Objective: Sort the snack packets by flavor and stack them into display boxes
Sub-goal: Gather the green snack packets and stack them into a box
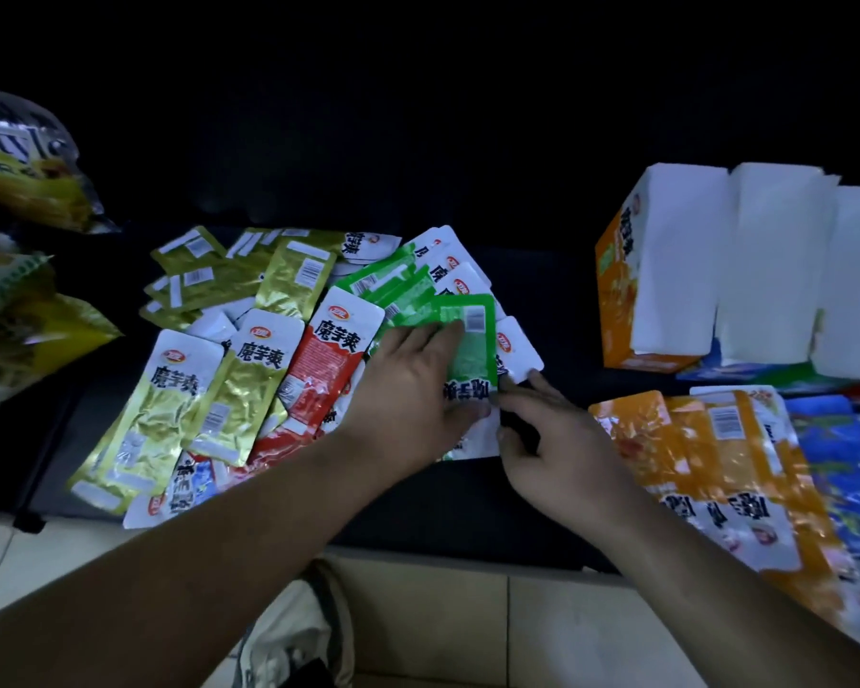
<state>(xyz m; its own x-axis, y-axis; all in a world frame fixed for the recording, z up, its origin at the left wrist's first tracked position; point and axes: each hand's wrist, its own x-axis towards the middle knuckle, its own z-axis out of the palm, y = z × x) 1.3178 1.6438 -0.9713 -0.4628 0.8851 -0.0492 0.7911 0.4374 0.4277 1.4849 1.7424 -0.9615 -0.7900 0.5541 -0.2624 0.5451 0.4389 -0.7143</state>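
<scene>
Packets read 魔芋爽; a big bag (21,156) shows "style". The left grip (408,389) lies flat, fingers straight, on a green packet (470,347) beside gold packets (170,389) on the dark desk (467,504). The right grip (557,439) touches its lower edge; whether it pinches is unclear. An orange display box (616,300) stands to the right, in a dark room with pale floor tiles (567,628).

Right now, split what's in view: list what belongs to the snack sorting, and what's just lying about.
Job in hand:
green packets under the left hand
right hand beside them
gold packets
red packet
orange packets
blue packets
display boxes

Lying about:
silver-and-yellow bag, far left
green-and-yellow bag below it
</scene>
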